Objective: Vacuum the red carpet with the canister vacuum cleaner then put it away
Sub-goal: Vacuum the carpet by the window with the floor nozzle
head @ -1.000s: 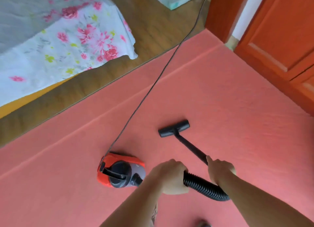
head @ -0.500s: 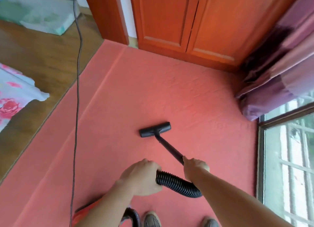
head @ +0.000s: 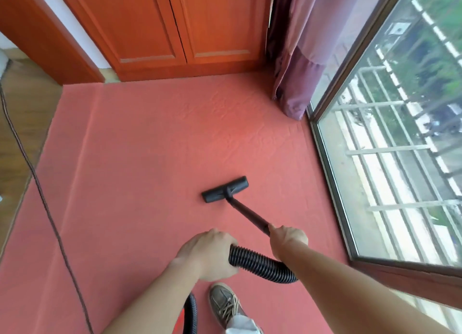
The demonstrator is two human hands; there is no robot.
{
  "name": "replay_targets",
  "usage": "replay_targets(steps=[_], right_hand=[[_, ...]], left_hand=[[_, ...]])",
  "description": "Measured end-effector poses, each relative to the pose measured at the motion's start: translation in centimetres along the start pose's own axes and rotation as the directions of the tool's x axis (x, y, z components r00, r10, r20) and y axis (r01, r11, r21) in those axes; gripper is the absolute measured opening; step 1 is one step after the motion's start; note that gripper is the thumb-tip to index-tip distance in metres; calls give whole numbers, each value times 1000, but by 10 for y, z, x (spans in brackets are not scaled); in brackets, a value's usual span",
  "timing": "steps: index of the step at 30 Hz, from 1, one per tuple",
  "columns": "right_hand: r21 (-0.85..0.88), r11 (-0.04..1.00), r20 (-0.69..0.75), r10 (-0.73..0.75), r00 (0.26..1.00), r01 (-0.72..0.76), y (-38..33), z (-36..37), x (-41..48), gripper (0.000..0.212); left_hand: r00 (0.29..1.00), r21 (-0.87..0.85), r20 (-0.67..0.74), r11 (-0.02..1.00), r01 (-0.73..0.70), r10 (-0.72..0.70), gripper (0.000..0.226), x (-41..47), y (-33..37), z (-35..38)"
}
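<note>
Bare carpet (head: 140,158) lies open across the middle and left of the frame, ahead of the floor head (head: 225,189). 2 cupboard doors (head: 180,28) close off the top, a curtain (head: 297,58) fills the upper right corner, and the window (head: 375,133) walls the right edge. A cord (head: 33,174) trails down the left side.

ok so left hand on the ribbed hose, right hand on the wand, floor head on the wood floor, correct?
No. The head view shows the floor head on the red carpet, not the wood floor, which lies off to the left. The rest holds: left hand grips the ribbed hose, right hand grips the wand.
</note>
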State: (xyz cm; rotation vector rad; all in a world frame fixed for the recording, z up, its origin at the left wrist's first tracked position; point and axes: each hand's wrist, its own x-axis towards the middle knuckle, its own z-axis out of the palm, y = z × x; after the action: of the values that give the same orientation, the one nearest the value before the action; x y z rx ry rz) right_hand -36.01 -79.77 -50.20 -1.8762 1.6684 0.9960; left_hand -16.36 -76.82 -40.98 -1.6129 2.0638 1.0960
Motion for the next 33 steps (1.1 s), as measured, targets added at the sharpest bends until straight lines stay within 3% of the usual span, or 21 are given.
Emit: replay_targets(steps=[4,8,13,18,24,33], right_hand=[[82,994,39,69,997,-73,48,53,-51,52],[196,966,81,155,985,-168,89,127,-114,53],[413,861,114,273,955,-296,99,214,-184,54],[553,698,209,412,887,-454,76,287,-230,56],[648,479,377,474,796,-592,11,353,-295,52],[656,406,416,509,753,-636,-68,462,-401,52]], left_hand=[[996,124,30,988,-88,85,24,-14,57,37],[966,206,149,949,-238,210,20,-38,116,90],[908,286,279,876,-389,313,24,-68,157,149],[842,320,322,787,-528,434,25,-103,163,191],[798,334,369,733,-592,477,21,-168,133,236],[690,409,472,557,-723,549,24,-264,125,329]])
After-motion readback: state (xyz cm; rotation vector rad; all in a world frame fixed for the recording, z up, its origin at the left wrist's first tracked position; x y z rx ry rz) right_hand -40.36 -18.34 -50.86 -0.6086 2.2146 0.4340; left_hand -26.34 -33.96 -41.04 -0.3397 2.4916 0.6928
